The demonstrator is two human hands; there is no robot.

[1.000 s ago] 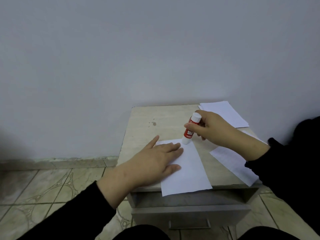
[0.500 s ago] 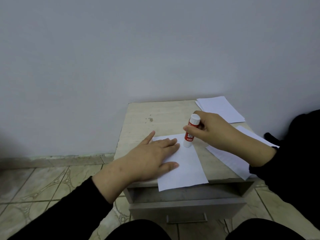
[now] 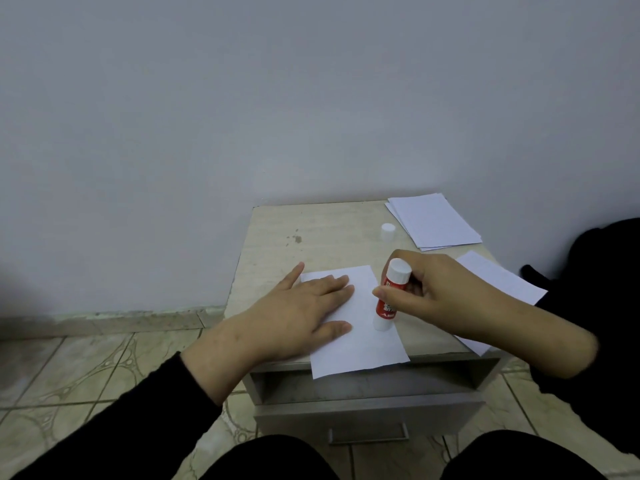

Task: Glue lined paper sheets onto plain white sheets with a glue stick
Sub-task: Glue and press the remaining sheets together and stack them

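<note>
A plain white sheet lies on the small table, its near edge hanging over the front. My left hand rests flat on the sheet's left half with fingers straight. My right hand grips a red and white glue stick, held nearly upright with its lower tip touching the sheet near the right edge. The stick's white cap stands on the table behind. A stack of sheets lies at the back right. Another sheet lies under my right forearm.
The table stands against a grey wall and has a drawer with a metal handle facing me. Tiled floor spreads to the left. My knees in dark trousers are at the bottom edge. A dark shape sits at the right.
My right hand has drawn the glue stick down the sheet from its far edge toward me along the right side. The left hand has stayed flat on the sheet. The cap has come into view.
</note>
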